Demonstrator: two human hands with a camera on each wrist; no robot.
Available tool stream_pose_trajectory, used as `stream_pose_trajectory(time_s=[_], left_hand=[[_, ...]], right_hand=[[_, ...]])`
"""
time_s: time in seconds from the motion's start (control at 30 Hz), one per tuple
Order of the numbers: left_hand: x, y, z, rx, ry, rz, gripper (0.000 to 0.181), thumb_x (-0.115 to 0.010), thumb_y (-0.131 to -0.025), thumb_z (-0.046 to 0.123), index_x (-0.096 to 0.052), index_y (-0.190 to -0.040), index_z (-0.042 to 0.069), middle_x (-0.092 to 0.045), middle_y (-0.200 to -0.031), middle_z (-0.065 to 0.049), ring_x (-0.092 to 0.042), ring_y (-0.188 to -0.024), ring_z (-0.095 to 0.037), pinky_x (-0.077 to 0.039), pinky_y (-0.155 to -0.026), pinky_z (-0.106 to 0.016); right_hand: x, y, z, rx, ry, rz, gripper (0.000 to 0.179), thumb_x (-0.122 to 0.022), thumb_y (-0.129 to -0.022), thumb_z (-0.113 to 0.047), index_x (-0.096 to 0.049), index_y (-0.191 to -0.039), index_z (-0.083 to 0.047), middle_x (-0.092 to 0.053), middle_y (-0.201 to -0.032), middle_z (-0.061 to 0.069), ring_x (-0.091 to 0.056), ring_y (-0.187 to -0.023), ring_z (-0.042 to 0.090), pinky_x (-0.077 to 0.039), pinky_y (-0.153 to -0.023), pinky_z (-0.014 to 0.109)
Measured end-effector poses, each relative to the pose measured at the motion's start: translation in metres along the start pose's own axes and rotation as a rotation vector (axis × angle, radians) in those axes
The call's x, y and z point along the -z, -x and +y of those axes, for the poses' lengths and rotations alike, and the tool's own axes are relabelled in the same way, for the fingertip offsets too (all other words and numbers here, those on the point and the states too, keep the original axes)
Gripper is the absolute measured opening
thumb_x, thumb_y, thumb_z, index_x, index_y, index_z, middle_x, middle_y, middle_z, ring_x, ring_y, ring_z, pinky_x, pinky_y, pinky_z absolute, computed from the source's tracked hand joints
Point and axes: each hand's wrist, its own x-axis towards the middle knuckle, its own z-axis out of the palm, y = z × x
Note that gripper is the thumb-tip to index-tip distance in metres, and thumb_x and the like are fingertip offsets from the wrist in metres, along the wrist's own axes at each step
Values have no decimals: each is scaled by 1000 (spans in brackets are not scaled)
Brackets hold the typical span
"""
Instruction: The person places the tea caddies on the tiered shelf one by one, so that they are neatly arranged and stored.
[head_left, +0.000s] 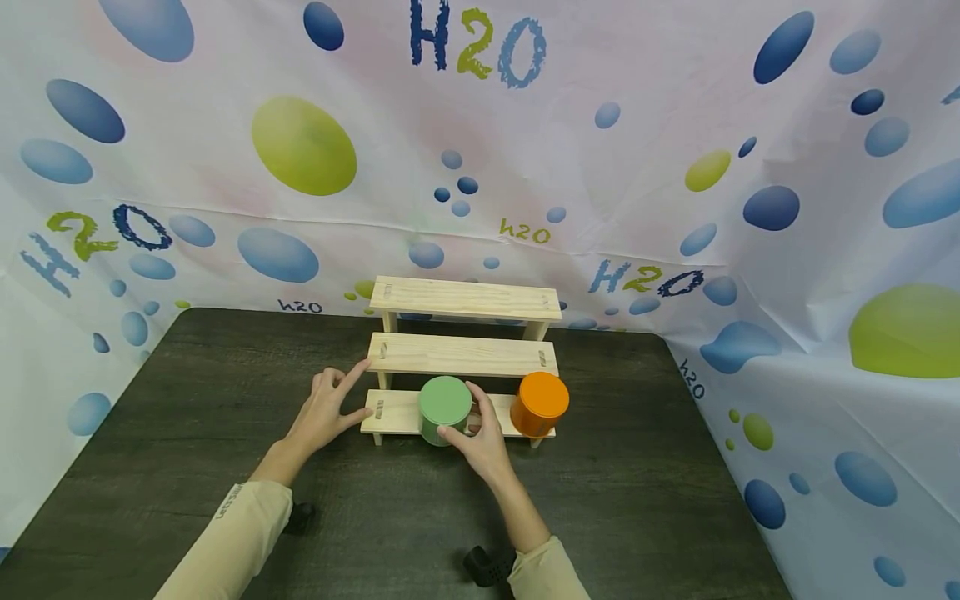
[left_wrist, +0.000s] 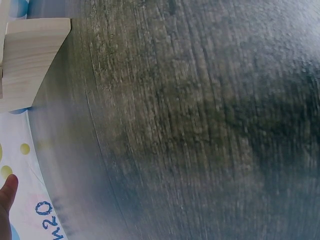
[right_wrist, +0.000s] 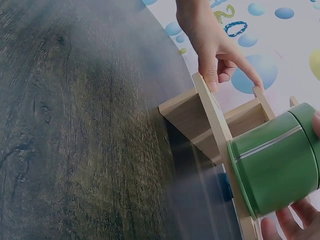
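Observation:
A green lidded canister (head_left: 445, 402) stands on the lowest step of a three-tier wooden stand (head_left: 465, 356). My right hand (head_left: 486, 448) grips its right side, thumb at the front, fingers round the side. In the right wrist view, the canister (right_wrist: 275, 165) rests against the board, with some fingers partly hidden behind it. My left hand (head_left: 321, 410) touches the stand's left end, index finger at the middle step and thumb at the lowest one. The left wrist view catches just one finger (left_wrist: 8, 197) and a wooden side piece (left_wrist: 35, 57).
An orange lidded canister (head_left: 540, 406) stands at the right end of the lowest step. Beneath the stand lies a dark wood-grain table (head_left: 225, 375). Behind it hangs a white curtain (head_left: 390, 133) with blue and green ovals. Dark devices (head_left: 487, 568) show near the wrists.

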Motion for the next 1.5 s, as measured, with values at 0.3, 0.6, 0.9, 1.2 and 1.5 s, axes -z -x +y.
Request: stream_pose_trajectory(time_s=[0.3, 0.6, 0.9, 1.2, 1.5], left_hand=[[0, 1, 1, -10, -1, 14, 82, -78, -72, 21, -32, -141, 19, -38, -95, -16, -36, -85, -32, -34, -55, -33], [0, 0, 0, -8, -3, 8, 83, -77, -74, 22, -30, -142, 22, -38, -95, -15, -36, -87, -33, -36, -56, -34], [1, 1, -1, -6, 0, -2, 83, -77, -74, 22, -29, -143, 23, -38, -96, -16, -36, -87, -32, -36, -56, -34], [0, 1, -1, -8, 0, -7, 84, -76, -75, 23, -27, -144, 24, -38, -98, -17, -37, -90, -34, -36, -56, -34], [0, 1, 0, -21, -6, 17, 83, -78, -73, 21, -31, -142, 21, -39, -95, -16, -36, -86, -31, -35, -55, -33]], right_hand=[[1, -2, 5, 18, -27, 9, 69, -68, -78, -1, -32, -137, 2, -45, -122, 22, -46, -103, 32, -41, -83, 50], [2, -6, 7, 24, -33, 18, 68, -68, -78, -1, -33, -136, 2, -44, -122, 21, -45, -105, 32, -41, -85, 49], [3, -8, 5, 39, -15, 33, 67, -68, -77, -2, -33, -134, 3, -45, -121, 22, -44, -104, 32, -39, -84, 52], [4, -12, 12, 29, -4, 40, 67, -69, -77, -2, -34, -134, 1, -45, -120, 20, -43, -102, 31, -38, -83, 52], [6, -25, 41, 11, 32, 25, 70, -73, -76, -15, -35, -135, -11, -45, -123, 10, -43, -104, 21, -36, -80, 41]])
